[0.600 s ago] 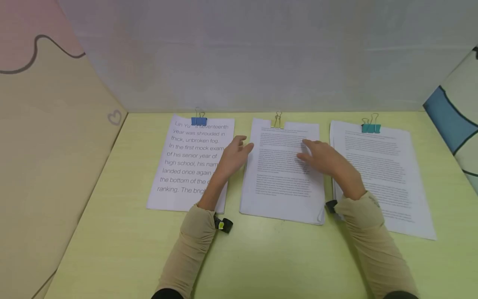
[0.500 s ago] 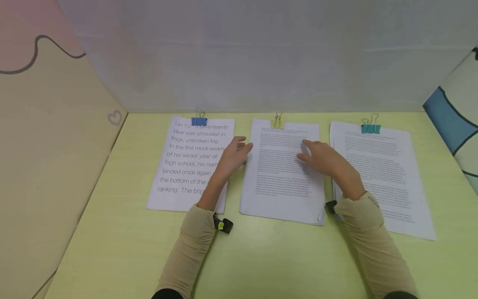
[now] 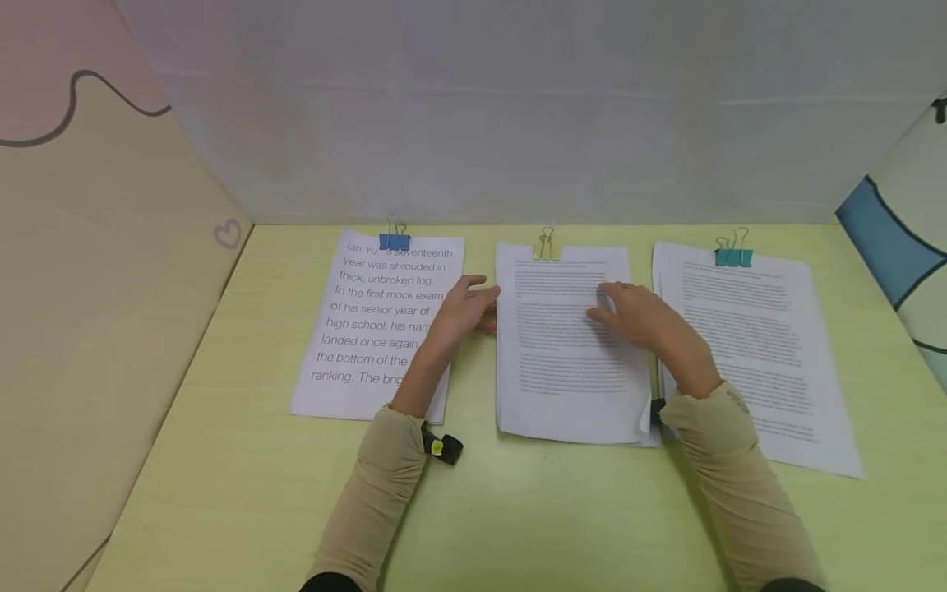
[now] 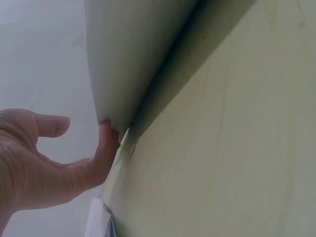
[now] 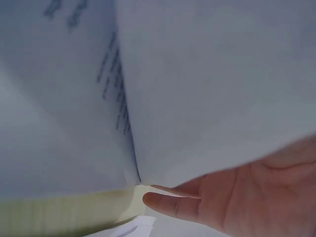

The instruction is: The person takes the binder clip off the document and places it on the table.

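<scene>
Left hand not clamped: fingertips are touching the middle paper stack at its left edge, thumb standing apart. Left wrist view: paper edge is sitting raised there. Right hand also loose, extended over the stack's upper right; can't tell fingertip contact. Stack is lying near the middle of the table's back edge, yellow clip on top, lower right corner curling. Left stack with blue clip is lying toward the back left corner; right stack with teal clip, toward the back right.
</scene>
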Available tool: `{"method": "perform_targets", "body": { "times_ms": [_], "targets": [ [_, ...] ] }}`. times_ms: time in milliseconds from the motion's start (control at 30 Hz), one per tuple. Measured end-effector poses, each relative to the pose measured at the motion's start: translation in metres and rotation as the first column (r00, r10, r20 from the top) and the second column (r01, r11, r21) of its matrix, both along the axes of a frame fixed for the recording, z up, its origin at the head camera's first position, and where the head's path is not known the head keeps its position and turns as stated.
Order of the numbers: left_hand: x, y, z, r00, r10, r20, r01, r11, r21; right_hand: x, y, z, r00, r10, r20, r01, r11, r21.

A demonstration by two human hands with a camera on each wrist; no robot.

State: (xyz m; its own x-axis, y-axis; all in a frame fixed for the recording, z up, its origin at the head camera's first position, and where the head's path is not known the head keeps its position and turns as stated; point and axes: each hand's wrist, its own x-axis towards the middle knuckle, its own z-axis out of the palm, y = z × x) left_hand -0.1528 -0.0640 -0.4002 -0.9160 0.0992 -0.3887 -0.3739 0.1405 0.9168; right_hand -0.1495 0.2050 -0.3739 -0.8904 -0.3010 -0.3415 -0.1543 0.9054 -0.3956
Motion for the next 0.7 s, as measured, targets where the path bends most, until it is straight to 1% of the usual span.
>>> {"method": "perform_targets", "body": {
  "times_ms": [67, 167, 233, 333, 467, 567, 633, 700],
  "targets": [
    [0.000, 0.002, 0.000, 0.999, -0.032, 0.009, 0.032, 0.999, -0.023, 0.001, -0.001, 0.000, 1.000, 0.002, 0.002, -0.002, 1.000, -0.008],
    [0.000, 0.005, -0.003, 0.995, -0.095, 0.002, 0.095, 0.994, -0.056, 0.002, -0.003, -0.002, 1.000, 0.010, 0.002, -0.010, 1.000, -0.018],
    [0.001, 0.007, -0.004, 0.991, -0.133, -0.012, 0.132, 0.989, -0.061, 0.002, -0.004, -0.002, 1.000, 0.019, 0.001, -0.019, 1.000, -0.021],
    [0.003, 0.009, -0.007, 0.985, -0.169, -0.034, 0.167, 0.985, -0.051, 0.003, -0.006, -0.002, 0.999, 0.036, -0.006, -0.036, 0.999, -0.028],
    [0.006, 0.008, -0.009, 0.981, -0.185, -0.063, 0.183, 0.983, -0.031, 0.003, -0.007, -0.002, 0.998, 0.057, -0.016, -0.057, 0.998, -0.033],
    [0.008, 0.006, -0.008, 0.982, -0.173, -0.080, 0.173, 0.985, -0.014, 0.001, -0.005, 0.000, 0.998, 0.063, -0.029, -0.064, 0.997, -0.032],
    [0.007, 0.005, -0.007, 0.984, -0.156, -0.081, 0.157, 0.988, -0.004, -0.001, -0.001, 0.002, 0.998, 0.045, -0.034, -0.047, 0.998, -0.044],
    [0.006, 0.004, -0.006, 0.988, -0.139, -0.070, 0.140, 0.990, 0.016, -0.002, 0.005, 0.006, 0.999, 0.009, -0.048, -0.012, 0.998, -0.068]
  ]
}}
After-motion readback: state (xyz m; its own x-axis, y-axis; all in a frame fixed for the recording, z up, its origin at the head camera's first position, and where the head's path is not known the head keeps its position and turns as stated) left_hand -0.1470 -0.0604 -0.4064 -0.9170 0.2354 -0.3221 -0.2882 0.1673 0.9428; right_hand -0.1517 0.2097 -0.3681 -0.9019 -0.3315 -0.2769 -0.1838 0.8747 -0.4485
